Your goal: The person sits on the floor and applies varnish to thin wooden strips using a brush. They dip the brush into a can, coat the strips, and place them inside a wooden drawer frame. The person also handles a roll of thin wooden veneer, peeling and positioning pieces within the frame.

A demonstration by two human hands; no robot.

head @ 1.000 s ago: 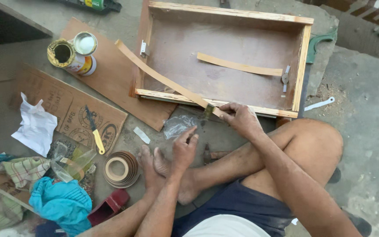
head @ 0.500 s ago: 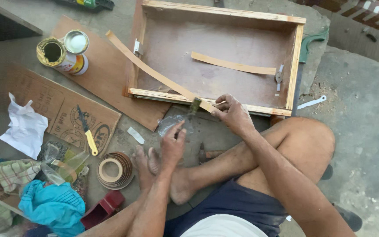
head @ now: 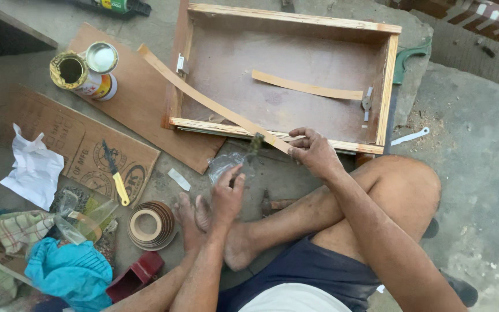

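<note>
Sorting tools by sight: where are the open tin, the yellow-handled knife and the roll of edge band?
open tin (head: 69,70), head view, its dark mouth.
yellow-handled knife (head: 122,189), head view, its handle.
roll of edge band (head: 151,225), head view, its coiled rim.

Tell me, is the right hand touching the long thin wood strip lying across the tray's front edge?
Touching. The head view shows the right hand pinching the near end of the wood strip at the wooden tray.

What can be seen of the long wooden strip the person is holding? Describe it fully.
The long wooden strip is a thin, flat, pale tan band that looks like veneer edging. It runs diagonally from the brown board at upper left, over the open wooden box's near corner, down to the right hand, which pinches its lower end against the front rim. A small brush in the left hand nearly meets it.
</note>
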